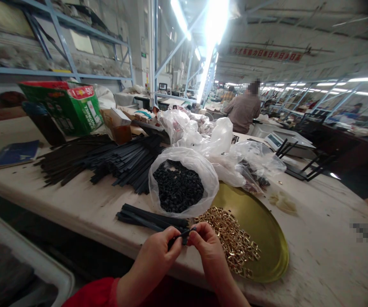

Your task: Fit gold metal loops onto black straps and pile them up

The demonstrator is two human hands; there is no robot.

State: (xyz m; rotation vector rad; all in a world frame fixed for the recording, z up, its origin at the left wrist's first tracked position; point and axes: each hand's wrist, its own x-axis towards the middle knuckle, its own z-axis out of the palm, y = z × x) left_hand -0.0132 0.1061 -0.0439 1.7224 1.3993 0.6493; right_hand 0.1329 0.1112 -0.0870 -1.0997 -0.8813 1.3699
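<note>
Left hand (160, 249) pinches a black strip (184, 234) between thumb and forefinger, at the near left edge of the round gold tray (267, 238). Right hand (207, 242), its fingers bunched together, holds the strip's other end (whether a buckle is also in that grip, I cannot tell). Gold-coloured metal buckles (232, 238) lie heaped on the tray's left side. At the tray's far left edge, an open translucent plastic bag (208, 170) holds many small black pieces (179, 187). Left of the tray lies a bundle of black strips (148, 218); farther left of it, long dark strips (123, 164) fan across the table (318, 238). Well beyond the tray, far left, stands a green Tsingtao carton (86, 115).
</note>
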